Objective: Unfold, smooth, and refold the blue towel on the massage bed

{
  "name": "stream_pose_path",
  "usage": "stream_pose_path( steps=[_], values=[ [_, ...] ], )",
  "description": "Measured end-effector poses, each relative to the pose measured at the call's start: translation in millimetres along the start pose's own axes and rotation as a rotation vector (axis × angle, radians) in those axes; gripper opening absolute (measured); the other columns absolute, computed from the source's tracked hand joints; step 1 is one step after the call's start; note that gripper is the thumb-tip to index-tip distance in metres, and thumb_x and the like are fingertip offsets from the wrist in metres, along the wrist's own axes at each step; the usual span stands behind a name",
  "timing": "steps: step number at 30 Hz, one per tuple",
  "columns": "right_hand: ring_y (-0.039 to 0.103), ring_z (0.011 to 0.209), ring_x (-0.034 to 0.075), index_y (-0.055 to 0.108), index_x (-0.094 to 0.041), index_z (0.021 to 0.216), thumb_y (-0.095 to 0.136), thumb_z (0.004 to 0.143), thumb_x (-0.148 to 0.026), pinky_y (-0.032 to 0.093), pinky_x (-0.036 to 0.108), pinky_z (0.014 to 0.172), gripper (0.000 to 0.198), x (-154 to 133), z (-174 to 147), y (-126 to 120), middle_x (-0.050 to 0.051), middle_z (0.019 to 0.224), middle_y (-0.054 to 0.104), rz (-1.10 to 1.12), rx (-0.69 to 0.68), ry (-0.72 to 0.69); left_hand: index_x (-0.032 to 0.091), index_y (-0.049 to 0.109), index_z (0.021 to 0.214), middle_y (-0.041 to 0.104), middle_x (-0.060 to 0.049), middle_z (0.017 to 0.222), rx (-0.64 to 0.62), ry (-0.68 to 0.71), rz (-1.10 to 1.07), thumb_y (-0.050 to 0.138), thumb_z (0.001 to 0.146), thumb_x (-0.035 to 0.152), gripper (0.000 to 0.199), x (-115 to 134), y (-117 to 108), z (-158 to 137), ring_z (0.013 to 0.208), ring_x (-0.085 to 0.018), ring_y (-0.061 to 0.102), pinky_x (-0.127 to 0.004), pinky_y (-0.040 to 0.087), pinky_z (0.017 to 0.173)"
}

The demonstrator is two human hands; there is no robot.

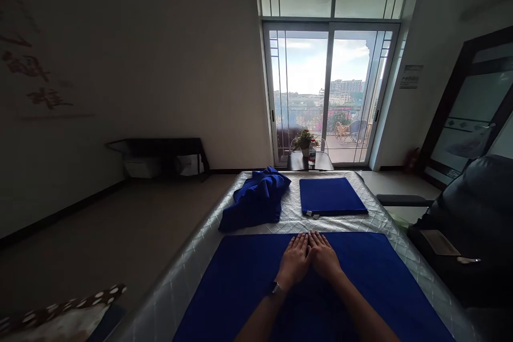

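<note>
A blue cloth (240, 283) lies spread flat across the near part of a quilted, silvery mattress (180, 272). My left hand (295, 262) rests palm down near the cloth's far edge, fingers stretched forward; a dark watch or band is on that wrist. Beside it, touching at the thumbs, my right hand (323, 256) also lies flat on the cloth, fingers extended. Neither hand holds anything. Beyond them, a crumpled blue cloth (258, 197) sits at the left, and a neatly folded blue cloth (332, 195) with small white tags lies at the right.
Past the mattress stands a small table (298, 162) with a potted plant (304, 140) and a bottle (312, 152), before sliding glass doors (300, 75). A dark armchair (473, 214) is at the right. A low black bench (168, 147) stands along the left wall.
</note>
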State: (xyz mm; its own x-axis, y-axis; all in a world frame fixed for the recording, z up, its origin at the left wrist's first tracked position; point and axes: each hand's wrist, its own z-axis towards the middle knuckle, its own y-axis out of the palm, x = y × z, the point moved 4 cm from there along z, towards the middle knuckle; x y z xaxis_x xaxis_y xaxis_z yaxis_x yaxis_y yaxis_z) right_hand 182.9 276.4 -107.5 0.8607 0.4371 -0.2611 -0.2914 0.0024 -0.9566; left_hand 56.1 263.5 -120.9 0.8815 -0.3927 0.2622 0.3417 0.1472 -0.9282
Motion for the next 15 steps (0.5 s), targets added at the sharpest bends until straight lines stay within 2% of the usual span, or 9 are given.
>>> stream_pose_path(
  steps=[6,9,12,15],
  values=[
    [0.024,0.156,0.019,0.032,-0.016,0.16,0.022,0.103,-0.038,0.016,0.04,0.128,0.061,-4.9,-2.2,-5.1,0.008,0.166,0.032,0.008,-0.021,0.024,0.014,0.04,0.157,0.042,-0.014,0.162,0.007,-0.001,0.005,0.018,0.106,0.057,0.07,2.8,-1.9,1.5,0.153,-0.026,0.032,-0.05,0.03,0.126],
    [0.023,0.156,0.02,0.031,-0.015,0.16,0.022,0.103,-0.041,0.017,0.041,0.128,0.063,6.3,-7.1,-8.6,0.008,0.167,0.031,0.003,-0.028,0.063,0.014,0.041,0.157,0.043,-0.015,0.161,-0.009,-0.022,0.033,0.019,0.105,0.059,0.072,-11.8,-6.3,-2.0,0.153,-0.027,0.034,-0.049,0.032,0.125],
    [0.022,0.156,0.02,0.031,-0.016,0.16,0.022,0.103,-0.044,0.017,0.042,0.128,0.065,46.7,-19.9,-19.7,0.007,0.167,0.032,-0.038,-0.016,0.146,0.015,0.043,0.156,0.043,-0.014,0.161,-0.01,-0.09,0.096,0.021,0.105,0.058,0.07,-52.7,-21.0,-15.5,0.152,-0.027,0.035,-0.047,0.032,0.125],
    [0.025,0.156,0.021,0.033,-0.015,0.16,0.023,0.102,-0.042,0.018,0.043,0.127,0.065,112.9,-42.0,-36.9,0.009,0.166,0.034,-0.119,0.012,0.262,0.016,0.05,0.151,0.049,-0.012,0.158,0.022,-0.218,0.192,0.024,0.105,0.057,0.067,-115.6,-46.0,-42.2,0.149,-0.026,0.04,-0.044,0.034,0.123]
  ],
)
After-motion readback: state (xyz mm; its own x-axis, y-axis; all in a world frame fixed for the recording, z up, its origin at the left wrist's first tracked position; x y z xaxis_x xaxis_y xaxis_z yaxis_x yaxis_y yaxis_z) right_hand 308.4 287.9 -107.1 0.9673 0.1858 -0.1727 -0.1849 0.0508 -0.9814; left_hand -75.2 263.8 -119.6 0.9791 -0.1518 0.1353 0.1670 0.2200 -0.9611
